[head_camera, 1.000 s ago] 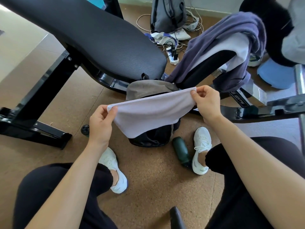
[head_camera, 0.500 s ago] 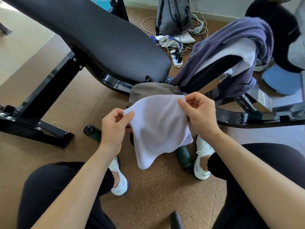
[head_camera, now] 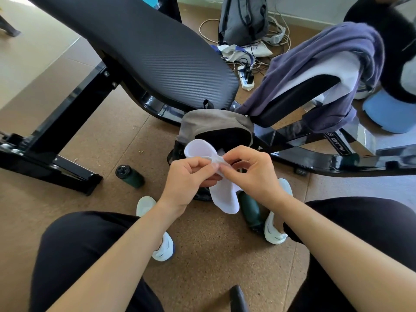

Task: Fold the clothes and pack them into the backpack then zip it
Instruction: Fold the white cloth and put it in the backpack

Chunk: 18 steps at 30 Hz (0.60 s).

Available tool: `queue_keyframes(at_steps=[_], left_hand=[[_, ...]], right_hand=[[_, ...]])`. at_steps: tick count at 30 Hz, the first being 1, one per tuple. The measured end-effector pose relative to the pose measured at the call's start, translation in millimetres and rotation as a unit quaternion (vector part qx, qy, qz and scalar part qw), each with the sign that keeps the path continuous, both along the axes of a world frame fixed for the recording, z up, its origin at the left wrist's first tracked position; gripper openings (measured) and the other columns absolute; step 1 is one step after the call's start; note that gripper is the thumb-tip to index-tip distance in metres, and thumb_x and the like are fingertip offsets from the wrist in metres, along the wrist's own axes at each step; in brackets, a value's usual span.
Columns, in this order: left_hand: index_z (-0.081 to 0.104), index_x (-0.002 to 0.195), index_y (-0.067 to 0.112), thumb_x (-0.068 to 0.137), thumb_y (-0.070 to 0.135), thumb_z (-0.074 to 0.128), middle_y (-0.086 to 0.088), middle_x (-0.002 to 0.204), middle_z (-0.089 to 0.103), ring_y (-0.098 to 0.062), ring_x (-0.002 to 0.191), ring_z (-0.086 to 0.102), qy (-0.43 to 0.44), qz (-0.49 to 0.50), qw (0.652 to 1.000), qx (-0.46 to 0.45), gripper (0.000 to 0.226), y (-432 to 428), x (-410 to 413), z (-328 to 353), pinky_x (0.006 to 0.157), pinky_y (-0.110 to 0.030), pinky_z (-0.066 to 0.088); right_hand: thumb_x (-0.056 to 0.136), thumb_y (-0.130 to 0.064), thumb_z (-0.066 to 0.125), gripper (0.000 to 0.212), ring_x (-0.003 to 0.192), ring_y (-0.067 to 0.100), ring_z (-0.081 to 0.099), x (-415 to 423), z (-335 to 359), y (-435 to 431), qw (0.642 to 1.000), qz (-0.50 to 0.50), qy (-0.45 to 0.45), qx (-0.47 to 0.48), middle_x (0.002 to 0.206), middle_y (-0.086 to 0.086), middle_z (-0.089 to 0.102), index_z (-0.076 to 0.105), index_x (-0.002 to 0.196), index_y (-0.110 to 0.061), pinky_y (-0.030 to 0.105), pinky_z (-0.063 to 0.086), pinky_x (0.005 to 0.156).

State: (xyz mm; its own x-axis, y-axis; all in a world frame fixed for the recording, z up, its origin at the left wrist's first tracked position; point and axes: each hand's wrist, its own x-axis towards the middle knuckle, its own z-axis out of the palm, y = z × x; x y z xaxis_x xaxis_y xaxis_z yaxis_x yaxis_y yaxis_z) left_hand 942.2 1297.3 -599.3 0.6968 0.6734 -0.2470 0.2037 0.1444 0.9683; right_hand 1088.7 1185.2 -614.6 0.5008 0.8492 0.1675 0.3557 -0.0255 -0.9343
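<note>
A: What is the biggest thing here, and where does it sit?

B: The black padded bench (head_camera: 157, 55). It slants across the floor behind the backpack (head_camera: 213, 122), and its lower end hangs just over the backpack's top handle.

A: And next in size?

B: A second black pad to the right of the backpack, draped with a purple garment (head_camera: 315, 55) and a white garment (head_camera: 333, 66) partly under it. Further behind the backpack a grey bag (head_camera: 240, 21) stands by the wall, with a power strip (head_camera: 246, 78) and tangled cables on the floor before it.

A: The backpack itself?

B: Grey-brown with a black inside, upright on the brown floor, its mouth open toward the person. Something white shows inside, too little to name.

A: Where is the cloth being folded?

B: The white cloth (head_camera: 225, 199) is in the air just in front of the backpack's mouth. One rounded loop rises above the hands, a longer lobe hangs below them.

A: How do the hands hold it?

B: The left hand (head_camera: 189, 179) and the right hand (head_camera: 254, 174) meet at the cloth's middle, fingertips touching, each pinching the gathered fabric between thumb and curled fingers.

A: Anything smaller?

B: Two dark green bottles lie on the floor: one (head_camera: 130, 176) left of the backpack, one (head_camera: 251, 210) just in front of it, beside the right white shoe (head_camera: 275, 228). The left shoe (head_camera: 163, 246) is nearer the person.
</note>
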Motion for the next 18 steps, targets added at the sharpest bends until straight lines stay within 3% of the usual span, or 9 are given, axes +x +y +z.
queue_keyframes(at_steps=[4,7,10,12,14,16,18], left_hand=[[0.077,0.11,0.002,0.104,0.009,0.047,-0.015,0.104,0.078,-0.029,0.101,0.075,-0.018,-0.046,0.997,-0.051,0.03,1,-3,2,0.086,-0.037,0.061],[0.076,0.112,0.003,0.103,0.004,0.047,-0.014,0.101,0.079,-0.029,0.096,0.076,-0.014,-0.06,0.997,-0.036,0.03,1,-3,2,0.083,-0.037,0.062],[0.079,0.098,0.008,0.094,-0.002,0.057,-0.006,0.08,0.079,-0.02,0.067,0.075,-0.022,0.002,0.996,0.084,0.024,8,-8,2,0.058,-0.022,0.055],[0.077,0.094,0.014,0.085,0.006,0.063,-0.006,0.07,0.071,-0.02,0.056,0.062,-0.035,0.06,0.975,0.209,0.018,23,-16,1,0.05,-0.029,0.047],[0.069,0.117,0.02,0.079,0.021,0.072,-0.008,0.088,0.063,-0.024,0.072,0.056,-0.022,0.036,0.959,0.281,0.038,40,-24,-2,0.059,-0.038,0.047],[0.043,0.148,0.035,0.069,0.039,0.083,0.003,0.123,0.053,-0.013,0.104,0.055,0.04,-0.056,0.954,0.292,0.089,55,-29,-9,0.082,-0.025,0.05],[0.02,0.158,0.043,0.057,0.05,0.09,0.011,0.149,0.038,-0.008,0.134,0.04,0.104,-0.14,0.943,0.282,0.123,60,-28,-19,0.105,-0.023,0.04]], right_hand=[[0.075,-0.023,0.089,0.039,0.094,0.012,0.065,-1,-4,2,0.996,0.018,-0.087,-0.03,0.097,-0.002,0.067,0.066,0.103,-0.01,0.032,0.054,0.081],[0.082,-0.017,0.085,0.024,0.088,0.014,0.067,2,-4,4,0.997,0.002,-0.071,-0.005,0.09,-0.002,0.069,0.068,0.096,-0.009,0.037,0.056,0.079],[0.085,-0.01,0.08,0.012,0.084,0.015,0.069,11,-1,3,1.0,0.003,-0.005,-0.018,0.086,-0.005,0.071,0.07,0.091,-0.009,0.04,0.058,0.078],[0.086,-0.007,0.079,0.011,0.082,0.015,0.069,17,1,1,0.999,0.013,0.02,-0.023,0.086,-0.002,0.071,0.07,0.092,-0.006,0.034,0.058,0.077],[0.086,-0.006,0.079,0.012,0.083,0.016,0.07,22,4,-1,0.999,0.027,0.033,-0.024,0.086,-0.001,0.071,0.07,0.093,-0.005,0.03,0.056,0.077],[0.087,-0.006,0.079,0.012,0.085,0.019,0.071,27,7,-3,0.998,0.041,0.041,-0.029,0.088,0.001,0.072,0.069,0.093,-0.006,0.029,0.055,0.079],[0.087,-0.005,0.078,0.012,0.087,0.022,0.071,32,11,-6,0.997,0.052,0.052,-0.032,0.09,0.007,0.073,0.069,0.094,-0.005,0.029,0.055,0.08]])
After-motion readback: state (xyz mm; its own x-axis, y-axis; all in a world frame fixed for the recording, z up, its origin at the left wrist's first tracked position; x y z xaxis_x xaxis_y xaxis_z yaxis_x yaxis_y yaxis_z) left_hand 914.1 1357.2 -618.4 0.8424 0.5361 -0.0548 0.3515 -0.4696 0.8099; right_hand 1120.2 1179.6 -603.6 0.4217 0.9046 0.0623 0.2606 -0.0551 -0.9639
